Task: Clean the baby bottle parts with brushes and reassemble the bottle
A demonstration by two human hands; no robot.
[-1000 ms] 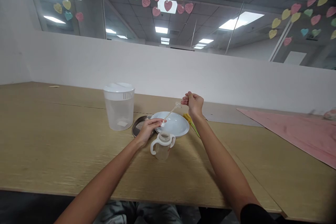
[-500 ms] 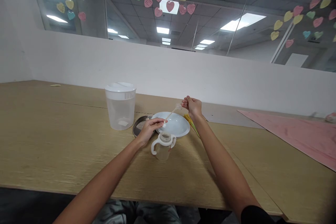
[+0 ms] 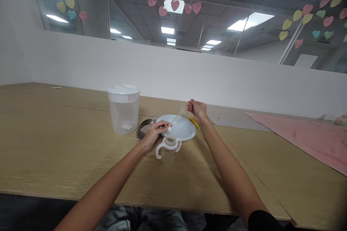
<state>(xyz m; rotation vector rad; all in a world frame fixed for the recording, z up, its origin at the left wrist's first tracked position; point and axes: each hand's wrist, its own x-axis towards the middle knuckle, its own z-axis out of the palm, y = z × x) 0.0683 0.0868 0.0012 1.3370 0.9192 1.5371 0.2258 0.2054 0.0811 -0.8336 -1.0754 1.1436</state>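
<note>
Presently, our left hand [image 3: 154, 131] pinches a thin straw fitting [image 3: 177, 116] near its white end [image 3: 170, 127] | our right hand [image 3: 198, 110] half-curled beside its clear tip [image 3: 183, 110], any grip we cannot tell | fitting slants above white bowl [image 3: 187, 131], beyond open two-handled bottle [image 3: 168, 154] | we judge a slack pinch could drop it into the bowl

Clear two-handled plastic bottle [image 3: 167, 156] is looking pretty smooth, round white dish [image 3: 183, 130] is shining glossy, and the tan wooden surface [image 3: 67, 148] is looking streaky.
</note>
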